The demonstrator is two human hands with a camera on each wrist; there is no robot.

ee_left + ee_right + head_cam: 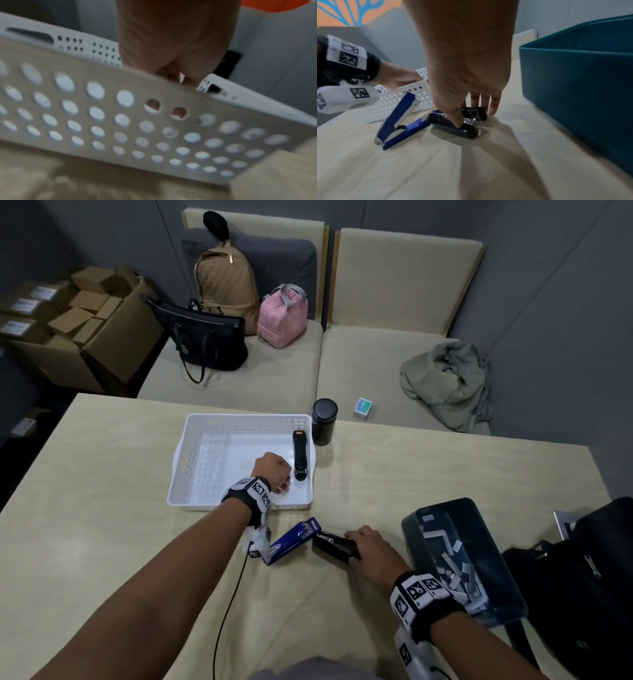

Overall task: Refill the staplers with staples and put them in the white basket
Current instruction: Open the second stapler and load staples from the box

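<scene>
A white perforated basket (191, 453) stands mid-table with a black, orange-tipped stapler (300, 455) lying along its right wall. My left hand (272, 470) hangs inside the basket's near right corner, next to that stapler. Its fingers (171, 47) dip behind the near wall (171, 94) and hold nothing I can see. On the table in front, my right hand (370, 549) grips a second black stapler (334, 544), thumb on its near part (452, 128), fingers at the far side. A blue stapler (291, 541) lies hinged open to its left (399, 121).
A teal bin (442, 508) with several loose staple strips sits right of my right hand (573, 81). A black cylinder (324, 422) stands behind the basket's right corner. A black bag (582, 577) fills the right table edge. Sofa, bags and a jacket lie beyond.
</scene>
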